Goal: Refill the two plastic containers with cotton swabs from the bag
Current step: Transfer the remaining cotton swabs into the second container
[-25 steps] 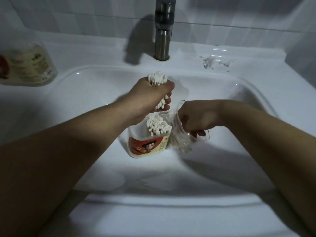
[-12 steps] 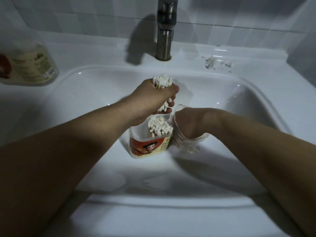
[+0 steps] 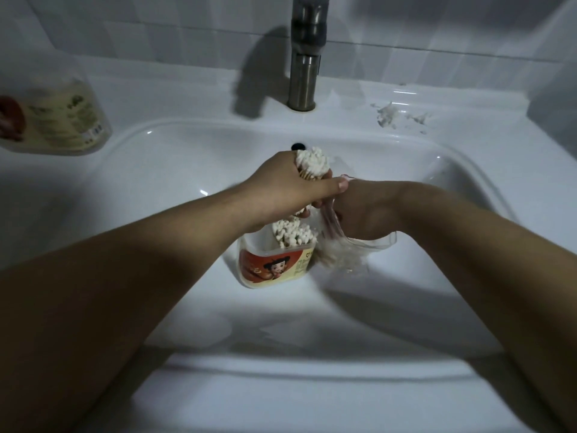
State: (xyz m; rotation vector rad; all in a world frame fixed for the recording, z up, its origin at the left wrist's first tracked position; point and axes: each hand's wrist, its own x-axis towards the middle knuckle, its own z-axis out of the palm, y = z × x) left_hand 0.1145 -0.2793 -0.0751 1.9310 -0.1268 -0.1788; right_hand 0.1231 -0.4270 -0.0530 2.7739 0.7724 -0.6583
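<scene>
— Where is the open container (image 3: 274,267) found?
— It is stood upright on the floor of the sink (image 3: 187,170), near the middle. A clump of cotton swabs (image 3: 293,234) is packed upright against its three o'clock side.

— And the swabs being handled?
— A bundle of swabs (image 3: 313,164) is gripped in the left hand (image 3: 287,185), just above the container at its twelve o'clock. The fingers are curled tight round the sticks, and white tips are shown above the fist.

— The bag?
— The clear bag (image 3: 343,254) is held just beside the container's three o'clock wall. The right hand (image 3: 365,214) is pushed into its mouth. Its fingers are hidden, so their state cannot be told.

— What room is left?
— Bare basin is seen at three, six and nine o'clock of the container, and the basin walls are well apart from it. The faucet (image 3: 304,57) is stood at twelve o'clock on the tabletop (image 3: 187,98), behind the hands. A second container (image 3: 53,117) is set on the tabletop at ten o'clock, near the rim. White scraps (image 3: 387,115) are scattered at one o'clock.
</scene>
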